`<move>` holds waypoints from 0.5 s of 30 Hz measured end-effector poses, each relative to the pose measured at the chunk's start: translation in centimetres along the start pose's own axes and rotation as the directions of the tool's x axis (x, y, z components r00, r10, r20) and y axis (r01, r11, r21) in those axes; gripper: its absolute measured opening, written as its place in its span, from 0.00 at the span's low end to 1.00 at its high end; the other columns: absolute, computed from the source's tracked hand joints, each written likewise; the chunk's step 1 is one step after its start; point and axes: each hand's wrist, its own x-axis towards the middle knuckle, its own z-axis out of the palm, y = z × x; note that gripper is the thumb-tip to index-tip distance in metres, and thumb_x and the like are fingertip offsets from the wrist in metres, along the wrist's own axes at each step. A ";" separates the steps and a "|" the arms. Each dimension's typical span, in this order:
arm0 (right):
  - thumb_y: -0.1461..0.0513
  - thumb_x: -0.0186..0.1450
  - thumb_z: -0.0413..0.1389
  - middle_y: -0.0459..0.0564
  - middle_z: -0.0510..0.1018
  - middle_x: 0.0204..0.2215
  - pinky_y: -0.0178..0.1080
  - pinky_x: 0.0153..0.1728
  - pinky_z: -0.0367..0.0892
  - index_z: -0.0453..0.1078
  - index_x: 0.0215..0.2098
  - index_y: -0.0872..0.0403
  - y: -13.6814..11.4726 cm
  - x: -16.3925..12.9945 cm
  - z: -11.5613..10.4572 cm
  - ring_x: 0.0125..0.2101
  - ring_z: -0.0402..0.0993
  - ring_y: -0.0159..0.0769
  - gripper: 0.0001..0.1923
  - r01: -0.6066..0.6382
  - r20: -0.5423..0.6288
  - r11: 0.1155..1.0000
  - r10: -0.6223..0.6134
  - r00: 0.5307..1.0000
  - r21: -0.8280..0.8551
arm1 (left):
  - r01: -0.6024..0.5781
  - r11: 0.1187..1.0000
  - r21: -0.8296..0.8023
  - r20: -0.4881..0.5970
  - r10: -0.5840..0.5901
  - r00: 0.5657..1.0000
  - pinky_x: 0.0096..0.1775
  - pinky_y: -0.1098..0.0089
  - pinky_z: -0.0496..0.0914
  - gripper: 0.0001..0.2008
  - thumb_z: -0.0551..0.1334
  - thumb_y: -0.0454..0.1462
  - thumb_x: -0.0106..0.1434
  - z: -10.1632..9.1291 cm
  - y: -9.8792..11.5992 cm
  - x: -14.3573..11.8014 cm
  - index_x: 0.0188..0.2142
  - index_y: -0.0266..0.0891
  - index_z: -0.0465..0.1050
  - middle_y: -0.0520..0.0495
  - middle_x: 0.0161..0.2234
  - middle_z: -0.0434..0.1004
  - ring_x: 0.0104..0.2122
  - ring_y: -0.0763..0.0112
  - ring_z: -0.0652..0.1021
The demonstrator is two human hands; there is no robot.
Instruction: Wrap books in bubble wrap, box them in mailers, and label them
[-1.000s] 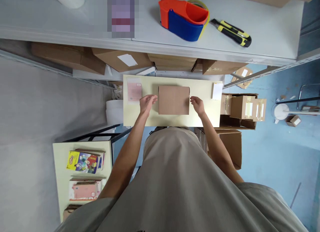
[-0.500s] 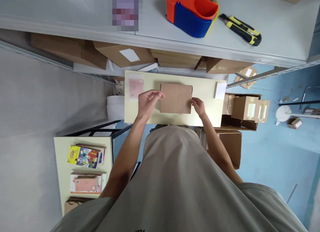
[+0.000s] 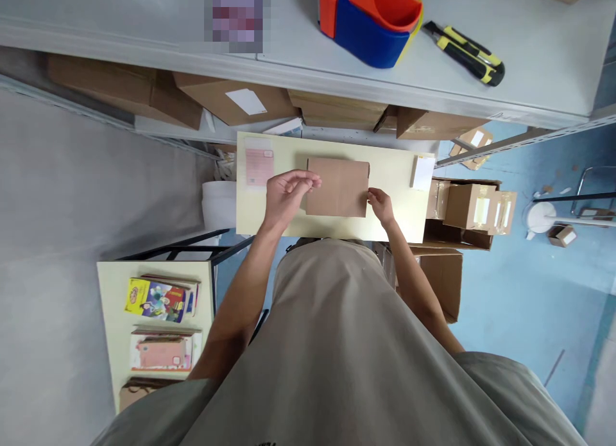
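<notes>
**Two hands on one brown box**

Two hands of ours meet at the cardboard box (image 3: 337, 187), which lies flat in the middle of the pale yellow table (image 3: 394, 218). Our left hand (image 3: 285, 196) curls its fingers over the box's 9 o'clock edge; our right hand (image 3: 381, 205) pinches the corner at 4 o'clock — both closed on cardboard. At 12 o'clock, on the grey shelf (image 3: 529, 42), sit a tape dispenser (image 3: 370, 19) and a utility knife (image 3: 466, 51) — just beside each other.

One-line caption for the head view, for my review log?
Both hands, left hand and right hand, grip opposite ends of a flat brown cardboard box on a pale yellow table.
</notes>
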 end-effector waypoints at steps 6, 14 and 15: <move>0.36 0.69 0.64 0.61 0.87 0.56 0.61 0.60 0.82 0.80 0.56 0.50 0.0 0.1 -0.1 0.52 0.86 0.52 0.31 0.009 0.017 1.000 -0.009 1.000 0.006 | 0.029 1.000 0.002 0.006 -0.029 1.000 0.41 0.64 0.81 0.18 0.77 0.52 0.64 -0.1 -0.5 0.0 0.38 0.40 0.87 0.42 0.38 0.91 0.38 0.61 0.88; 0.34 0.65 0.64 0.60 0.88 0.52 0.60 0.59 0.83 0.80 0.53 0.50 -0.6 0.0 -0.1 0.50 0.85 0.51 0.33 0.011 0.008 0.999 -0.011 1.000 0.045 | 0.037 0.999 0.008 -0.058 -0.036 0.998 0.36 0.67 0.81 0.27 0.74 0.61 0.68 -1.6 -3.3 1.0 0.31 0.41 0.77 0.47 0.29 0.83 0.30 0.66 0.86; 0.34 0.65 0.65 0.59 0.88 0.52 0.60 0.59 0.83 0.80 0.52 0.50 -0.7 0.0 -0.2 0.50 0.85 0.50 0.33 0.009 0.009 0.999 -0.010 1.000 0.046 | 0.056 0.998 0.016 -0.085 -0.054 0.995 0.35 0.67 0.80 0.28 0.72 0.62 0.70 -2.2 -4.3 1.4 0.30 0.42 0.75 0.49 0.26 0.80 0.29 0.67 0.85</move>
